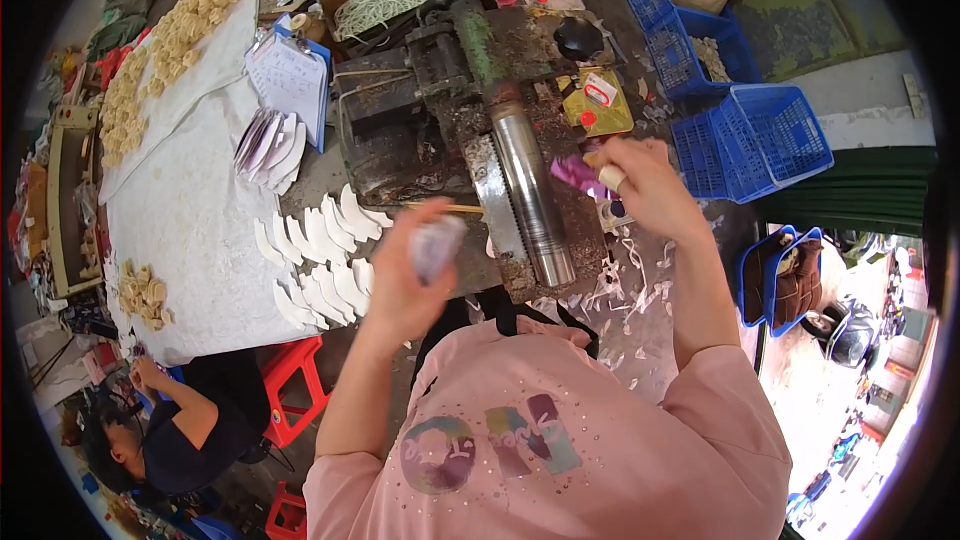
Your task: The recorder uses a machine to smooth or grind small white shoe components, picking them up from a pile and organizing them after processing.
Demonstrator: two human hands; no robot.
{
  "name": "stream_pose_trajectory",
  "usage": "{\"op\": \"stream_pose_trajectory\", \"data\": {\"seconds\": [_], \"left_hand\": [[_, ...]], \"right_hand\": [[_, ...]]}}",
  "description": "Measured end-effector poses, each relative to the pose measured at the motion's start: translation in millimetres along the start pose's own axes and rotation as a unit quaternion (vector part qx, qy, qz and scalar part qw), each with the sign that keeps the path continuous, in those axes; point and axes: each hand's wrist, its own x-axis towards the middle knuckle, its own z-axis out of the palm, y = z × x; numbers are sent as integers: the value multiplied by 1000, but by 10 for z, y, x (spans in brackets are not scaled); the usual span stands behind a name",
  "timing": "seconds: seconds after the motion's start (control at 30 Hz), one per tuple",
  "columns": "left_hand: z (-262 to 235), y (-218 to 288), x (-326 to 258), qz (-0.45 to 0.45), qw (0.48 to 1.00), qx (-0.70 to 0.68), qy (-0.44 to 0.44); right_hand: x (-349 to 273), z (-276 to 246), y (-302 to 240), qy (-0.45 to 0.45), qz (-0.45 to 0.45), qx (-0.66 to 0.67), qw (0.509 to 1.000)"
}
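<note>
In the middle of the view my left hand point(405, 275), smeared by motion, is closed around a whitish-grey piece point(437, 248). It is near the left side of a worn bench machine with a shiny steel cylinder point(525, 185). To the cylinder's right my right hand point(650, 188) pinches a crumpled purple piece point(576, 175), whose kind I cannot make out. A pale covering point(612, 177) wraps one finger of that hand. Rows of curved white pieces point(320, 235) lie on the bench left of my left hand.
A stack of curved pieces point(270, 150) lies below a blue clipboard point(290, 75). Knobbly beige pieces point(190, 25) cover a white sheet. A yellow can point(597, 100) stands by the machine, with blue crates point(750, 145) beyond. Another person point(190, 420) sits at lower left near a red stool point(295, 390).
</note>
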Motion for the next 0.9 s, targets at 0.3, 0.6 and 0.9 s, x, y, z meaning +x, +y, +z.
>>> {"op": "stream_pose_trajectory", "data": {"seconds": [0.3, 0.6, 0.9], "left_hand": [[303, 95, 12, 35, 985, 151, -69], [-1206, -893, -63, 100, 937, 267, 204], [-1859, -1921, -325, -29, 835, 549, 10]], "right_hand": [[100, 379, -154, 77, -3, 82, 994], [-80, 421, 22, 97, 145, 192, 966], [-92, 459, -84, 129, 173, 219, 952]]}}
